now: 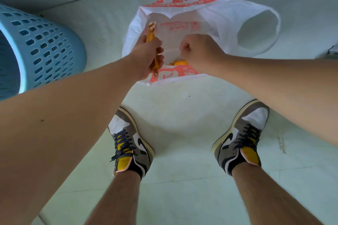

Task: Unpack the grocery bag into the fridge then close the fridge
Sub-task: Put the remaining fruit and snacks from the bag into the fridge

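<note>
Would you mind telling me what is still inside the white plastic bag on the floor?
One orange packet shows in the mouth of the white plastic bag, beside the right hand pinching its edge. Anything deeper is hidden by the plastic and that hand.

Looking like a home interior: pale tiled floor (182, 197), blue perforated laundry basket (45, 45) standing by the wall, printed plastic grocery bag (210, 16) lying on the floor.
</note>
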`<state>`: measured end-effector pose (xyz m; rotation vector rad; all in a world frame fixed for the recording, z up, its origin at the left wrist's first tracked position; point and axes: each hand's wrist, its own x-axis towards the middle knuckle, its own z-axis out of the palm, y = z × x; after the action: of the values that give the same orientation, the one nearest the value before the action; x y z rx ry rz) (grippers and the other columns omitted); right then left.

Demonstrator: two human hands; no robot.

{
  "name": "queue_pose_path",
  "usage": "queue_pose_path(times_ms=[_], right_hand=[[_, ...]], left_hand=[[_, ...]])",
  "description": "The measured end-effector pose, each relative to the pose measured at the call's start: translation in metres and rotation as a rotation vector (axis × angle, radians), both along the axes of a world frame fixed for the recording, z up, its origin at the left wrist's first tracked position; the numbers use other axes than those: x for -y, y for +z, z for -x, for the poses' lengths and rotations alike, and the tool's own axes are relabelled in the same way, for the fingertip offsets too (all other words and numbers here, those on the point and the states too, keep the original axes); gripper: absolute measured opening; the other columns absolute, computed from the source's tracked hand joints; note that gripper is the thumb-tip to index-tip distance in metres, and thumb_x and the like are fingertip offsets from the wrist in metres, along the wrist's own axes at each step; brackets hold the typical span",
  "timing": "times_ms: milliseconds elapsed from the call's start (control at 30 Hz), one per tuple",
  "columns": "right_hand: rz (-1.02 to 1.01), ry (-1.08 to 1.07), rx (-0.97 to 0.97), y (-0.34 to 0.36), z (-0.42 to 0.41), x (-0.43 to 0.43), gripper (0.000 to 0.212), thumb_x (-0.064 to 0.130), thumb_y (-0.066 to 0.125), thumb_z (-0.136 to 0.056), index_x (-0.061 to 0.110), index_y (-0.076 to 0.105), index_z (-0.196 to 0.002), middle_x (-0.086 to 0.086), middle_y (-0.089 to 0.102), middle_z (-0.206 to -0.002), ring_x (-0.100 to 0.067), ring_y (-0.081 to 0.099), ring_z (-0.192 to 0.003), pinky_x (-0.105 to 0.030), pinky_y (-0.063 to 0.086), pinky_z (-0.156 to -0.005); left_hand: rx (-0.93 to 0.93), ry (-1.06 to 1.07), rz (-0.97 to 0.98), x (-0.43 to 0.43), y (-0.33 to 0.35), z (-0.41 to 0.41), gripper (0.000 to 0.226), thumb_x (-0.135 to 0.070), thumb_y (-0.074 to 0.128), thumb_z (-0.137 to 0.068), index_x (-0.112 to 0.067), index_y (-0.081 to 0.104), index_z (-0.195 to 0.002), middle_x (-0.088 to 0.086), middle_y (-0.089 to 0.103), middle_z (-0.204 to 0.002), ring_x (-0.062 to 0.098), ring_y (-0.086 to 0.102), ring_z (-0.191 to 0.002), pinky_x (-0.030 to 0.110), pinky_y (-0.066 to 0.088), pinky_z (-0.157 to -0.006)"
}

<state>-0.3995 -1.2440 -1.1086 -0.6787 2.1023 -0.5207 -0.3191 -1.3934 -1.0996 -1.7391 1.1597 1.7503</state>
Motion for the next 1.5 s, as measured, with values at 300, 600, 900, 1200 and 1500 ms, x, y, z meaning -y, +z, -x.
queue_pose_path(times_ms=[300, 600, 900, 1200, 1500], right_hand=[[-0.308, 0.527, -0.311, -0.029, -0.008, -0.020, 0.028, -0.003, 0.048, -0.087, 0.001, 0.052, -0.114, -0.021, 0.059, -0.102, -0.042, 0.061, -0.097, -0.039, 0.037, -0.062], [-0.432, 0.614, -0.332, -0.018, -0.030, -0.052, 0.026, 0.016, 0.056, -0.093, 0.004, 0.055, -0.117, -0.020, 0.061, -0.110, -0.041, 0.060, -0.102, -0.040, 0.036, -0.069], [-0.254, 0.543, -0.399, -0.040, -0.050, -0.012, 0.041, 0.006, 0.047, -0.093, 0.002, 0.044, -0.134, -0.025, 0.053, -0.118, -0.043, 0.054, -0.108, -0.044, 0.037, -0.065], [-0.248, 0.559, -0.372, -0.034, -0.041, -0.015, 0.050, 0.004, 0.057, -0.087, 0.001, 0.041, -0.134, -0.026, 0.056, -0.107, -0.045, 0.061, -0.094, -0.044, 0.042, -0.061], [-0.138, 0.383, -0.165, -0.037, -0.063, 0.035, 0.048, 0.009, 0.056, -0.091, 0.015, 0.041, -0.137, -0.022, 0.042, -0.119, -0.030, 0.047, -0.062, -0.037, 0.040, -0.059]], left_hand=[[-0.073, -0.819, 0.274, 0.012, -0.008, -0.010, 0.037, -0.010, 0.044, -0.092, -0.029, 0.048, -0.123, 0.000, 0.056, -0.088, 0.016, 0.055, -0.066, 0.027, 0.051, -0.056], [0.020, -1.074, 0.277, -0.003, 0.000, -0.030, 0.029, -0.005, 0.033, -0.094, -0.015, 0.047, -0.118, 0.009, 0.054, -0.093, 0.019, 0.053, -0.069, 0.026, 0.044, -0.048], [0.012, -1.059, 0.336, -0.007, -0.006, -0.024, 0.043, 0.000, 0.030, -0.094, -0.014, 0.039, -0.134, -0.001, 0.039, -0.074, 0.011, 0.038, -0.059, 0.017, 0.031, -0.036], [0.137, -1.030, 0.218, -0.002, 0.014, -0.030, 0.051, -0.008, 0.023, -0.095, -0.039, 0.033, -0.134, 0.004, 0.039, -0.071, 0.014, 0.033, -0.056, 0.024, 0.028, -0.043], [0.212, -0.931, 0.192, 0.002, 0.017, -0.032, 0.050, -0.015, 0.024, -0.098, -0.039, 0.031, -0.141, 0.003, 0.038, -0.070, 0.014, 0.037, -0.061, 0.025, 0.034, -0.049]])
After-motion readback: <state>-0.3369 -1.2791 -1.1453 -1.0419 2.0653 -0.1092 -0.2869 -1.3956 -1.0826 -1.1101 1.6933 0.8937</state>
